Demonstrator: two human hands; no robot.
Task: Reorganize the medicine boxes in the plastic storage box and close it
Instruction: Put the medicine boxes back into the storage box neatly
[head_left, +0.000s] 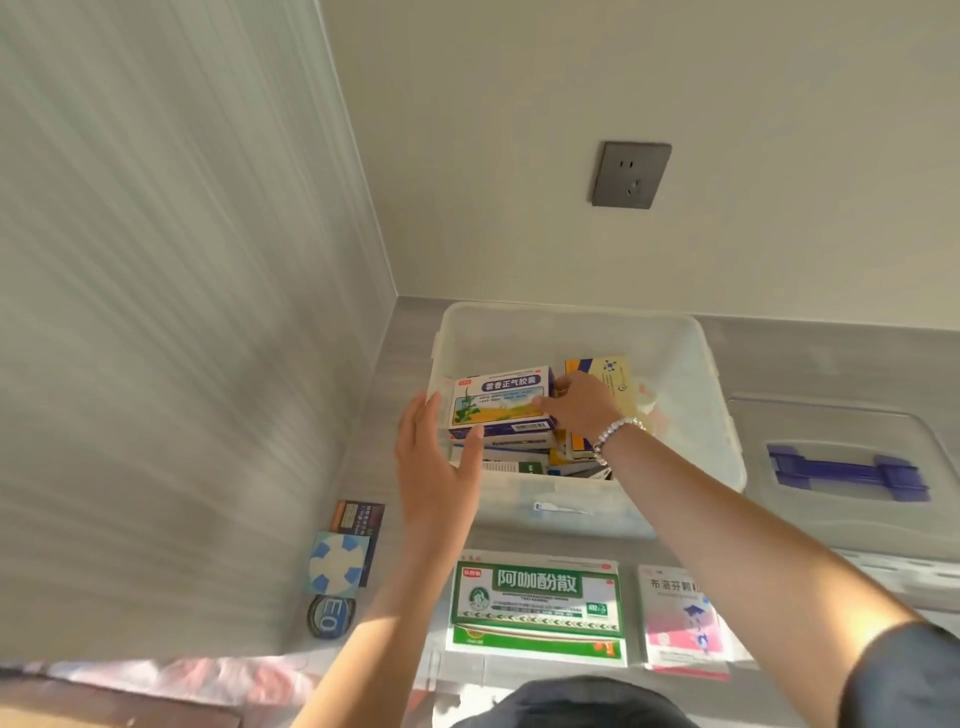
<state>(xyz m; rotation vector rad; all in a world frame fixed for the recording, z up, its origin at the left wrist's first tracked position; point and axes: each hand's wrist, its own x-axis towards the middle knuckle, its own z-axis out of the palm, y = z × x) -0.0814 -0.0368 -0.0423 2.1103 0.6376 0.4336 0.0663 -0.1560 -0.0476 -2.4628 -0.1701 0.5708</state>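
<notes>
A clear plastic storage box (696, 415) stands open on the grey counter, with several medicine boxes piled inside. My right hand (582, 410) grips the right end of a blue and white medicine box (498, 400) lying on top of the pile. My left hand (434, 467) hovers open by the storage box's left wall, fingers straight, close to the same medicine box. A yellow box (615, 374) shows behind my right hand. The clear lid (841, 467) with a blue handle lies to the right of the storage box.
In front of the storage box lie a green and white medicine box (537, 608) and a pink and white one (680, 623). Small dark packets (348, 545) and a round badge (330, 616) sit at the left by the wall. A wall socket (631, 174) is above.
</notes>
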